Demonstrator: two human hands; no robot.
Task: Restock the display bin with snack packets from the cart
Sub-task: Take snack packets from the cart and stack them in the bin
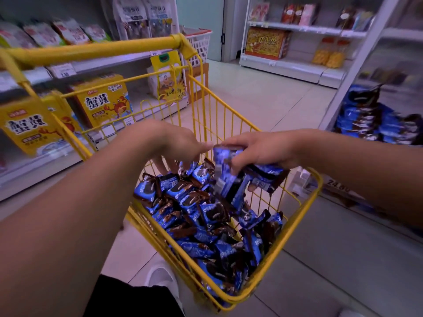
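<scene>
A pale tiled floor runs between white shop shelves on both sides; it looks smooth and faintly glossy, with thin dark joints between the tiles; a yellow wire cart stands on it in the aisle, its thick handle bar crossing the upper left of the view; the cart's basket holds a loose heap of blue and brown snack packets, piled against the near and left walls; the right hand is above the heap, fingers and thumb curled round a bunch of packets which hang down from its grip, blurred; the left hand reaches down into the far end of the basket, its fingers pointing into the heap, but whether they grasp a packet I cannot tell; to the right, on a low shelf, sits the display bin, already partly filled with the same blue packets, well apart from the hands; on the left shelves stand yellow boxes with a crab drawing and bags above them; at the far end stands a white shelf unit with an orange carton; a white basket sits beyond the handle; a white shoe shows on the floor beside the cart
</scene>
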